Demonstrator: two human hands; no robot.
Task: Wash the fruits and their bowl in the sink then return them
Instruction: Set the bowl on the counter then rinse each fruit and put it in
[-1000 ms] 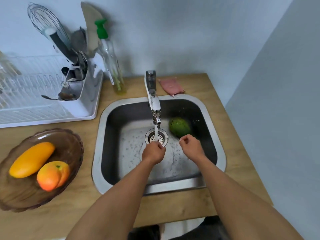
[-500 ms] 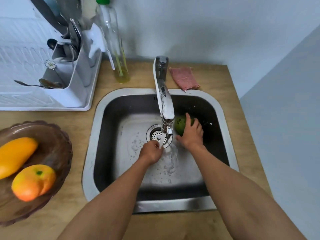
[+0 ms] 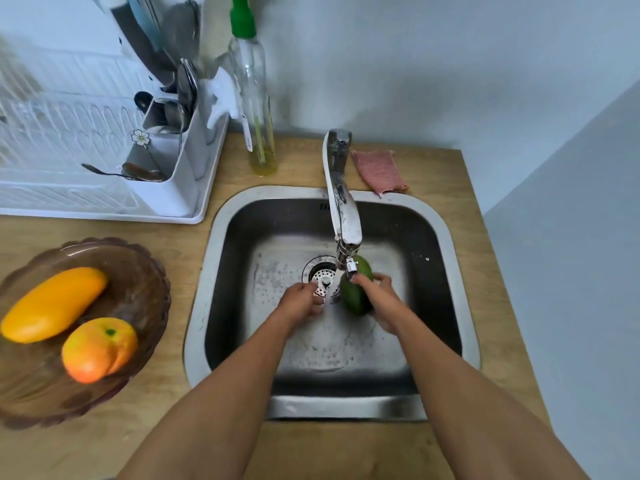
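My right hand (image 3: 382, 303) grips a green fruit (image 3: 355, 294) in the steel sink (image 3: 446, 271), just right of the running water from the tap (image 3: 343, 209). My left hand (image 3: 301, 301) is curled shut under the stream, over the drain, with nothing visible in it. On the wooden counter to the left stands a brown glass bowl (image 3: 145, 271). It holds a long yellow fruit (image 3: 52, 304) and a round orange fruit (image 3: 98, 349).
A white dish rack (image 3: 104, 188) with cutlery stands at the back left. A clear bottle with a green cap (image 3: 254, 109) stands behind the sink, and a pink cloth (image 3: 379, 171) lies to the right of the tap. A wall closes the right side.
My right hand reached to the green fruit at the sink's back right, took hold of it and brought it toward the water stream. My left hand stayed under the tap.
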